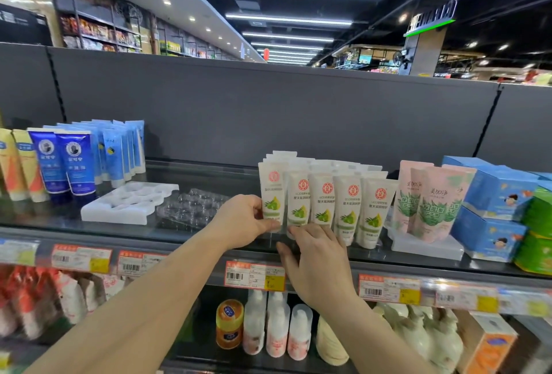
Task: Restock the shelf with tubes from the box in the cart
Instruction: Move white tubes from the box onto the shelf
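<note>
Several white tubes with a red seal and green olive print stand in rows on the top shelf. My left hand grips the leftmost white tube near its base, thumb under its lower end. My right hand reaches up from below, fingertips touching the base of the second white tube. More white tubes stand to the right. The box and cart are out of view.
Left of the tubes lie a clear plastic tray and a white plastic tray. Blue tubes stand farther left, pink tubes and blue boxes to the right. Bottles fill the lower shelf.
</note>
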### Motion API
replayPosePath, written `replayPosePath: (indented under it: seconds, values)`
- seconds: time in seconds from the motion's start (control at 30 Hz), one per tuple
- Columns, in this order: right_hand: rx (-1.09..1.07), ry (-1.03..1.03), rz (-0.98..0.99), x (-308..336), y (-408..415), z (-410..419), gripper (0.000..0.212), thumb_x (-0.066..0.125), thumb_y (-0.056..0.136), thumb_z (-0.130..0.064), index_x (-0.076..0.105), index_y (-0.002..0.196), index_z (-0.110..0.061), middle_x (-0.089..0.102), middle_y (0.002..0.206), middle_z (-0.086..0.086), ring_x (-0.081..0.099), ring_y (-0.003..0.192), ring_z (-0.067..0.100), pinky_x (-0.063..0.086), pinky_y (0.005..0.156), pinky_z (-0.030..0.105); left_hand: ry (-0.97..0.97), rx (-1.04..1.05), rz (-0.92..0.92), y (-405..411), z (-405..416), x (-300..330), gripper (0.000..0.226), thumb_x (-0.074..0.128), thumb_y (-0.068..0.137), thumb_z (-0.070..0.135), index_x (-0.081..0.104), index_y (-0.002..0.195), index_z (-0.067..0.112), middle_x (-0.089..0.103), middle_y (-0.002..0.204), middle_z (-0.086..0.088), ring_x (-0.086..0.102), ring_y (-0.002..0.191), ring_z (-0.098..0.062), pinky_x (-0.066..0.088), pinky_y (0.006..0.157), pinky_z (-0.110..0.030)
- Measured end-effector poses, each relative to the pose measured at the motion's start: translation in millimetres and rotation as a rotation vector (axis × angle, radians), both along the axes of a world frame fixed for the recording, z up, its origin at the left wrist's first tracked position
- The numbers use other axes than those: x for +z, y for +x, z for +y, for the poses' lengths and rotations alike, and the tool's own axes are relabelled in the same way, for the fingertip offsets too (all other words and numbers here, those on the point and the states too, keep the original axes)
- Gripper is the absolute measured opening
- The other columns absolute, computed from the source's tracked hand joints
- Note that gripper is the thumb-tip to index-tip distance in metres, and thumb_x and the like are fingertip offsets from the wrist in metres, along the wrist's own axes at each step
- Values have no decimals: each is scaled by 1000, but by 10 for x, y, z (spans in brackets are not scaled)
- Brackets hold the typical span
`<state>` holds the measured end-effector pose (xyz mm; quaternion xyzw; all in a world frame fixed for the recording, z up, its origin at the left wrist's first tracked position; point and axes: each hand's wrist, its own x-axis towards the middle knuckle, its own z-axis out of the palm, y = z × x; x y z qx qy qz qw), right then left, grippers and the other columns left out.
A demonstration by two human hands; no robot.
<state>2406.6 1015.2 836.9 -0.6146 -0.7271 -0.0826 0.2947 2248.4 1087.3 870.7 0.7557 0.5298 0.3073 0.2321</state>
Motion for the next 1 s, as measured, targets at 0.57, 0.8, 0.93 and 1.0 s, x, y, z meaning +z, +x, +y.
replayPosePath:
  seconds: [0.57,0.8,0.93,1.0]
  values:
    - [35,-7,38,-45,18,18,50,50,93,-45,47,138,-25,57,131,-4,44,126,17,35,106,33,20,19,-99,-12,13,-38,22,72,84,32,65,104,29,70,103,13,65,93,-2,54,89,-33]
    - [33,-23,40,-74,28,-16,60,48,95,-47,34,148,-23,54,136,-2,42,130,18,31,110,34,18,18,-80,-31,18,-67,18,71,85,33,64,101,29,65,95,19,62,88,4,52,78,-21]
    - [33,-85,-26,-39,42,-14,64,33,98,-54,18,153,-24,40,146,-4,29,138,16,23,114,33,14,13,-81,-27,19,-53,15,70,85,32,64,99,30,64,91,21,61,84,8,46,71,-14]
    - [32,-100,-40,-18,34,-19,66,31,97,-55,16,153,-24,38,148,-4,27,139,17,23,115,35,22,17,-70,-22,18,-56,15,70,86,32,64,99,30,64,92,21,60,83,9,46,70,-13]
